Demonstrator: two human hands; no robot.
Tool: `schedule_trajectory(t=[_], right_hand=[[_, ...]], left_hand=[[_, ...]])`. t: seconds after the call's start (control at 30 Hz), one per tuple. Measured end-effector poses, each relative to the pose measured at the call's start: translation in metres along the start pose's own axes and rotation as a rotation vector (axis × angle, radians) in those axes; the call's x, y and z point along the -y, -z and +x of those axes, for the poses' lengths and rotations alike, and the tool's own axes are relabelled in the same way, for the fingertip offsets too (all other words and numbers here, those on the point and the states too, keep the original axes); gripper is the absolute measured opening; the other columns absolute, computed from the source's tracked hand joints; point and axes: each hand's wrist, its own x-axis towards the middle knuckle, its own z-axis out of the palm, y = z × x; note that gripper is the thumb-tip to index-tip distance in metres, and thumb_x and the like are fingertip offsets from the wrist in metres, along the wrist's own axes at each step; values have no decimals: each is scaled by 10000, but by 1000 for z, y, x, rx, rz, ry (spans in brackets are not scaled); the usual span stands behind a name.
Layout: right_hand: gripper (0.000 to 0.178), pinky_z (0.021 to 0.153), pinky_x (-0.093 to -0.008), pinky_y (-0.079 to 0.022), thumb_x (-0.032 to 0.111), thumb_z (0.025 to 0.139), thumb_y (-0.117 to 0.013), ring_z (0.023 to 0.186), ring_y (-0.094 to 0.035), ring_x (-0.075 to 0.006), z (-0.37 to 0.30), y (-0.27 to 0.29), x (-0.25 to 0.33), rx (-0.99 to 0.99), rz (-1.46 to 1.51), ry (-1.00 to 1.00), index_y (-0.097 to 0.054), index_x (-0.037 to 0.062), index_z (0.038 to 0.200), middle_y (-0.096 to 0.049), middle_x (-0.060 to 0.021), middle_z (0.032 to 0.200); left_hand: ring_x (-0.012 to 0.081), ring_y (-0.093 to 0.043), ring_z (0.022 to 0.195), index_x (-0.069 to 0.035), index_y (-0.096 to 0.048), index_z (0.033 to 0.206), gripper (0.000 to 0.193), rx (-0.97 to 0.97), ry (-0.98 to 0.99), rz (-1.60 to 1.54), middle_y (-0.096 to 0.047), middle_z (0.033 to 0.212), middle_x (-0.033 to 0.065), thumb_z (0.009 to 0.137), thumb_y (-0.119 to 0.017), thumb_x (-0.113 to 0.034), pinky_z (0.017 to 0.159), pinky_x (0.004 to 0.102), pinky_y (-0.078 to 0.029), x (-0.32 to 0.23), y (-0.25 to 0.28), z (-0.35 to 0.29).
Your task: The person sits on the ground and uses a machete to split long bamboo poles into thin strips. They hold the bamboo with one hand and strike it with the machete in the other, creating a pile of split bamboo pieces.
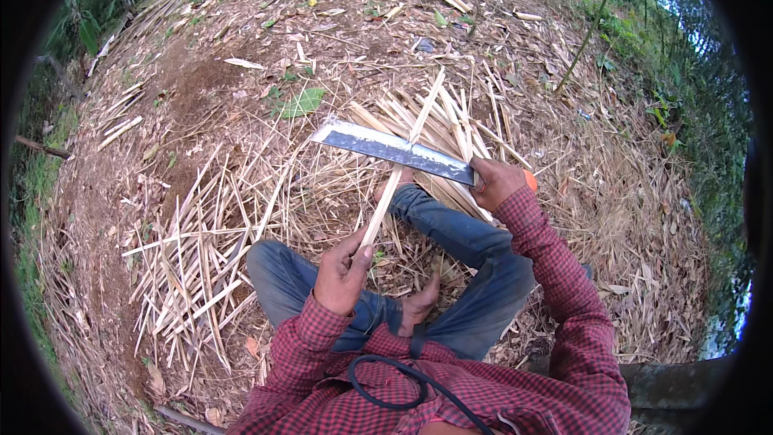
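Note:
My left hand (pixel 342 268) is closed round the lower end of a pale split bamboo strip (pixel 382 208), which slants up and away from me. In my right hand (pixel 498 184) is the orange handle of a machete (pixel 394 151), its wide dark blade pointing left. The blade lies across the strip around its middle, touching or just over it; the strip's far end shows beyond the blade. Behind the machete lies a bundle of wider bamboo pieces (pixel 464 122), partly hidden by the blade and my right leg.
A loose heap of thin bamboo strips (pixel 193 274) spreads at my left. My crossed legs (pixel 475 274) and bare foot (pixel 419 303) are close below the blade. A dark cord (pixel 386 360) hangs over my shirt. A green leaf (pixel 303 103) and scattered shavings lie farther off; a thin stem (pixel 592 28) stands at right.

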Motion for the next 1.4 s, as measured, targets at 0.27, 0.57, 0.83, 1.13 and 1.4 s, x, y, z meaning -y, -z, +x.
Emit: schedule_trajectory(t=[0.27, 0.57, 0.83, 1.13, 1.4], right_hand=[[293, 694, -415, -490, 210, 719, -635, 783, -619, -293, 13, 7, -42, 130, -76, -182, -527, 121, 976, -621, -96, 842], [388, 724, -366, -524, 183, 770, -577, 776, -642, -248, 33, 28, -117, 16, 94, -840, -574, 147, 1157, -653, -152, 892], [290, 619, -378, -513, 204, 697, -677, 691, -627, -305, -11, 31, -26, -160, 32, -151, -558, 115, 946, -623, -105, 726], [324, 617, -401, -499, 146, 684, -647, 711, -614, -285, -18, 7, 70, 116, 101, 277, -508, 73, 968, -585, -93, 774], [273, 567, -406, -473, 103, 648, -624, 690, -603, -289, -9, 3, 78, 67, 113, 291, -521, 78, 900, -573, -85, 738]], left_hand=[[16, -368, 526, -9, -457, 1283, 387, 70, 139, -78, -479, 722, -28, 923, -507, -142, 456, 170, -301, -7, 13, -27], [23, -369, 457, -7, -445, 1276, 371, 12, 241, -88, -493, 687, 4, 920, -488, -106, 397, 169, -281, -17, 61, -85], [67, -419, 434, -14, -368, 1285, 408, 64, 254, -369, -492, 699, 39, 894, -462, -87, 360, 185, -322, 4, 27, -11], [75, -505, 505, 49, -400, 1203, 347, 168, 173, -68, -470, 683, 16, 927, -438, -158, 401, 210, -396, 0, 6, 7], [65, -437, 646, 51, -476, 1153, 305, 21, 17, 56, -472, 749, 15, 884, -462, -93, 580, 231, -389, 21, 5, -1]])
